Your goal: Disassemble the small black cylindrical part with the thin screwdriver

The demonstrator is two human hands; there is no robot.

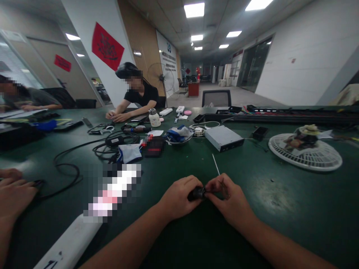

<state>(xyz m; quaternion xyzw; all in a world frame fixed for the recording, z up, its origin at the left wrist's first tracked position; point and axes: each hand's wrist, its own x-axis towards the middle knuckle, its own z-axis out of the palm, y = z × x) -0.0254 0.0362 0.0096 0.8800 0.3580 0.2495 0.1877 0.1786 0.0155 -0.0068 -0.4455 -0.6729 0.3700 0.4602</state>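
My left hand is closed round a small black cylindrical part, held just above the green table in front of me. Thumb and fingers of my right hand pinch at the right end of that part, and the two hands almost meet there. A thin pale rod juts up and away from behind my right fingers. It seems to be tucked in that hand, but its lower end is hidden. Whether my right fingertips also grip a tiny piece at the part's end is too small to make out.
Left of my arms lies a long white device, partly blurred. Beyond are a black cable, gloves, a grey disc drive and a white fan grille. A co-worker's hand rests at far left; another person sits opposite.
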